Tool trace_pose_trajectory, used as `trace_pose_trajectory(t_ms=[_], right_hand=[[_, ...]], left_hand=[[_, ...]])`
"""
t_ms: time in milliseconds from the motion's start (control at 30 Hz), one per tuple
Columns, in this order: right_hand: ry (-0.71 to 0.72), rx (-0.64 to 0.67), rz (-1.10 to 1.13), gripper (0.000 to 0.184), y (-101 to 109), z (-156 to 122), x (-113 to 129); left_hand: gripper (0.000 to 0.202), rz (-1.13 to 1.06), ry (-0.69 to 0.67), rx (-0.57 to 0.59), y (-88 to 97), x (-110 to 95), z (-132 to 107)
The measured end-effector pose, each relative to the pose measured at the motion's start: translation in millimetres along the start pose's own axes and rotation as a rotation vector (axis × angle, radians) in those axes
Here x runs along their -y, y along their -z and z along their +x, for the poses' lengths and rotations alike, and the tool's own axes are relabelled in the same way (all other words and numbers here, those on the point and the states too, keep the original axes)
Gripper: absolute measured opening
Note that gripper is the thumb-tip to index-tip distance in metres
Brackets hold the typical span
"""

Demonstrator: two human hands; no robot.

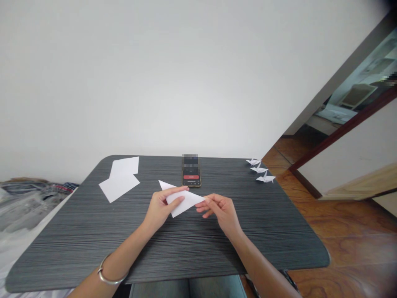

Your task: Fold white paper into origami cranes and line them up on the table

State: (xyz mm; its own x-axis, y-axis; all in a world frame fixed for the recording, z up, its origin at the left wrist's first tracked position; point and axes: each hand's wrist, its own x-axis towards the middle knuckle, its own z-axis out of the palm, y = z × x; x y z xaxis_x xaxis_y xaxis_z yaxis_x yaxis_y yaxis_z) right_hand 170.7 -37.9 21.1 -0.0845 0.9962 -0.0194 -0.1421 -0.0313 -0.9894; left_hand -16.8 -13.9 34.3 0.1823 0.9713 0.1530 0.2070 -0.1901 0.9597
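A white sheet folded into a triangle [181, 198] is held just above the dark striped table [93, 231], near its middle. My left hand [161, 205] grips the triangle's left part, thumb on top and fingers wrapped behind. My right hand [218, 207] pinches the triangle's right tip between thumb and forefinger. A silver bangle [108, 277] sits on my left wrist.
A phone [191, 176] lies just behind the paper. Two flat white sheets [120, 180] overlap at the back left. Three folded paper cranes [260, 169] stand in a row at the back right corner. Cloth lies left of the table; wooden floor and a doorway are right.
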Motion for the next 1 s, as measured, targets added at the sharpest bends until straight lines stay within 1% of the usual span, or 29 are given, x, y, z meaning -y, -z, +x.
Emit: trace_pose_trajectory(t_ms=[233, 300, 433, 567, 733, 900, 1000], right_hand=[[-0.003, -0.021, 0.059, 0.034, 1, 0, 3], [-0.001, -0.009, 0.034, 0.034, 0, 0, 2], [-0.004, 0.021, -0.046, 0.026, -3, 0, -1], [-0.001, 0.004, -0.086, 0.026, -3, -1, -3], [0.009, 0.018, -0.130, 0.027, -3, -1, -2], [-0.001, 0.066, -0.163, 0.023, -5, -2, -2], [-0.006, 0.074, -0.159, 0.026, -6, -1, -4]], left_hand=[[0.027, -0.013, 0.008, -0.021, 0.7, 1, 0], [0.026, -0.009, 0.012, -0.013, 0.4, -1, 0], [0.024, 0.001, 0.023, 0.045, -1.0, -7, -1], [0.024, -0.002, 0.023, 0.068, -2.0, -10, -2], [0.023, 0.009, 0.003, 0.069, -1.7, -8, -2], [0.024, 0.003, 0.000, 0.132, -2.8, -6, -2], [0.028, -0.018, -0.019, 0.103, -3.7, -4, -2]])
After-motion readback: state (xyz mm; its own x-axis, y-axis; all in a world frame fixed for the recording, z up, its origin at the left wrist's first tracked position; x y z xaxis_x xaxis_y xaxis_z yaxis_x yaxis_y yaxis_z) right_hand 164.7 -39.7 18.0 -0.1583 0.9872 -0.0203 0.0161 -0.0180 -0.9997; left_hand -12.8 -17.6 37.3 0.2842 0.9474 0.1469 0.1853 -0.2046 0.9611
